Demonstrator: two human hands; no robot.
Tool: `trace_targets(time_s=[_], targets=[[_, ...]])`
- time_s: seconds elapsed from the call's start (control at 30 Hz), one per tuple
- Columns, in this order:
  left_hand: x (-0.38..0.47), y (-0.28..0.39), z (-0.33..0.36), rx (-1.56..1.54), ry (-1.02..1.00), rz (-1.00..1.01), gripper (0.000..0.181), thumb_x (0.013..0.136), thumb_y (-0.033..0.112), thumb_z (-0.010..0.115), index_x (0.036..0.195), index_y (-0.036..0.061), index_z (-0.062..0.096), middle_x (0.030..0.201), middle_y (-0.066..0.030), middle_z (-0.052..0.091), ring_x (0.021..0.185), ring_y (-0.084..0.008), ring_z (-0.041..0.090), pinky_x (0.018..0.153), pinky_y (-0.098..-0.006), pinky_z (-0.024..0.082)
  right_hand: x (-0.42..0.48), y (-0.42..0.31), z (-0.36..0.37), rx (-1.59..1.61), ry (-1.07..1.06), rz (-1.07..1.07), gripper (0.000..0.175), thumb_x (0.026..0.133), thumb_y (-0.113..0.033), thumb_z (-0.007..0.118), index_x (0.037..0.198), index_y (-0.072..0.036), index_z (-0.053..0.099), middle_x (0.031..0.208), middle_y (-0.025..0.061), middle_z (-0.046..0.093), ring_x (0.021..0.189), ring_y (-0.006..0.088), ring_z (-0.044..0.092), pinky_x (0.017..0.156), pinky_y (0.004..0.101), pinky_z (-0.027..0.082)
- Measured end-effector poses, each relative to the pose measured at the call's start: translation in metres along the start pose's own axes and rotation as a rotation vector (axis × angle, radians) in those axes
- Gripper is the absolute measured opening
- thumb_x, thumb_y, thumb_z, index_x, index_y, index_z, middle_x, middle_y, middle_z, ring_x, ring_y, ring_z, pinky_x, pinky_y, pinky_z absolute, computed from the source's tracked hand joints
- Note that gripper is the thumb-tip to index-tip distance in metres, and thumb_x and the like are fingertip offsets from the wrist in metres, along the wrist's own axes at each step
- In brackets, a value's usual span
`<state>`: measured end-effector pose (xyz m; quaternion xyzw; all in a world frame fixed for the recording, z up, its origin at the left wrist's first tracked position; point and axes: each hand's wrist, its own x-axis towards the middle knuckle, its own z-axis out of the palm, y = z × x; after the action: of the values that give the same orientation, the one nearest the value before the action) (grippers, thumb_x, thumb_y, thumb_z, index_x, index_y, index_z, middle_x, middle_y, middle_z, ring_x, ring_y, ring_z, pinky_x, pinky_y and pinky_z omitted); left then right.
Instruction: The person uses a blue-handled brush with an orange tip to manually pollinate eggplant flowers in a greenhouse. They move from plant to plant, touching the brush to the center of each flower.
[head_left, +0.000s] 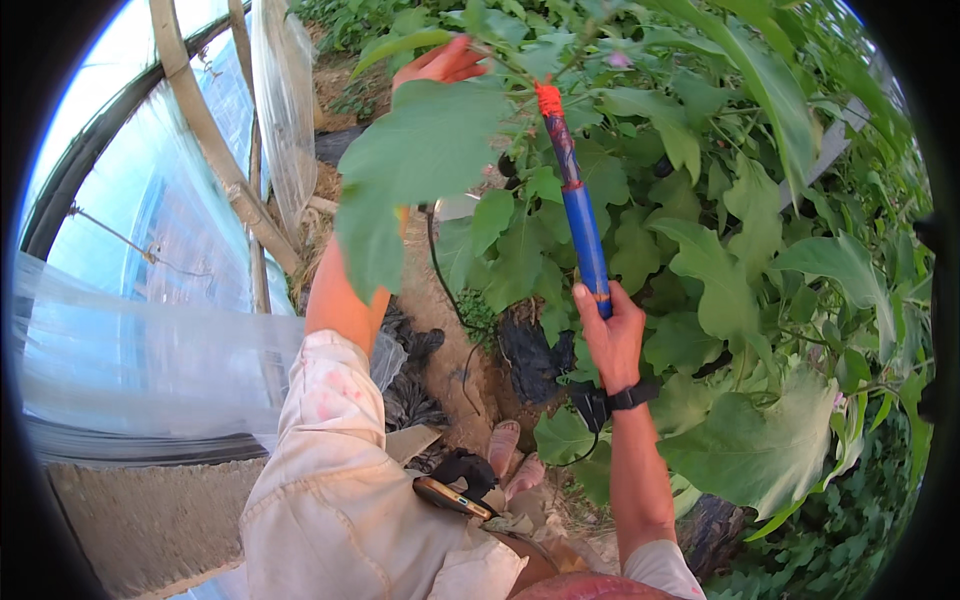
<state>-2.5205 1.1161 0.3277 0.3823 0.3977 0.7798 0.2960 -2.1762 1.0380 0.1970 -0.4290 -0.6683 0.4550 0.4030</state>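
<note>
My right hand (613, 330) grips the lower end of a blue tube-shaped tool (585, 232), which points up and away from me. The tool's far end has a dark section and a red wrapped tip (548, 99), close to the stems of an eggplant plant with a purple flower (619, 60). My left hand (442, 64) reaches up among the leaves beside a stem, left of the red tip. A large green leaf (427, 150) covers part of my left wrist and forearm, and whether the fingers hold the stem is unclear. A black strap device (634, 395) sits on my right wrist.
Clear plastic sheeting (150, 345) on wooden poles (225, 165) stands at the left, above a concrete ledge (150, 517). Dense leafy plants (750, 277) fill the right. A dirt path (442, 367) holds a black cable (442, 277) and crumpled black plastic (409, 367). A phone (451, 498) lies near my waist.
</note>
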Motion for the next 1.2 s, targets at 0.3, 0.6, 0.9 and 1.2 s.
trace_targets(time_s=[0.3, 0.6, 0.9, 1.2], targets=[[-0.082, -0.022, 0.023, 0.773, -0.477, -0.329, 0.021, 0.102, 0.014, 0.061, 0.115, 0.0044, 0.075, 0.097, -0.0026, 0.077, 0.079, -0.0084, 0.070, 0.062, -0.0219, 0.049, -0.007, -0.023, -0.021, 0.423, -0.005, 0.172, 0.037, 0.098, -0.039, 0.073, 0.088, -0.005, 0.060, 0.064, -0.0035, 0.054, 0.052, 0.0041, 0.049, 0.048, 0.0220, 0.039], [0.010, -0.009, 0.101, 1.073, -0.111, 0.420, 0.048, 0.099, 0.013, 0.067, 0.140, -0.0057, 0.053, 0.119, -0.0157, 0.073, 0.092, -0.0150, 0.074, 0.073, -0.0273, 0.057, 0.030, -0.054, -0.002, 0.597, -0.120, 0.133, 0.040, 0.099, -0.042, 0.071, 0.094, -0.004, 0.061, 0.064, -0.0026, 0.054, 0.049, 0.0051, 0.049, 0.044, 0.0228, 0.038], [0.032, -0.017, 0.089, 0.733, -0.307, 0.127, 0.027, 0.101, 0.014, 0.065, 0.117, -0.0065, 0.070, 0.098, -0.0085, 0.077, 0.078, -0.0137, 0.074, 0.068, -0.0259, 0.057, 0.064, -0.056, 0.010, 0.546, -0.210, 0.136, 0.051, 0.099, -0.051, 0.067, 0.090, -0.002, 0.062, 0.061, -0.0007, 0.054, 0.046, 0.0072, 0.050, 0.042, 0.0250, 0.039], [0.033, -0.008, 0.089, 0.725, -0.333, 0.148, 0.026, 0.100, 0.013, 0.066, 0.117, -0.0057, 0.071, 0.100, -0.0098, 0.078, 0.078, -0.0143, 0.075, 0.069, -0.0259, 0.058, 0.073, -0.052, 0.007, 0.544, -0.209, 0.088, 0.049, 0.098, -0.048, 0.070, 0.088, -0.002, 0.060, 0.061, -0.0009, 0.053, 0.045, 0.0069, 0.049, 0.041, 0.0250, 0.038]])
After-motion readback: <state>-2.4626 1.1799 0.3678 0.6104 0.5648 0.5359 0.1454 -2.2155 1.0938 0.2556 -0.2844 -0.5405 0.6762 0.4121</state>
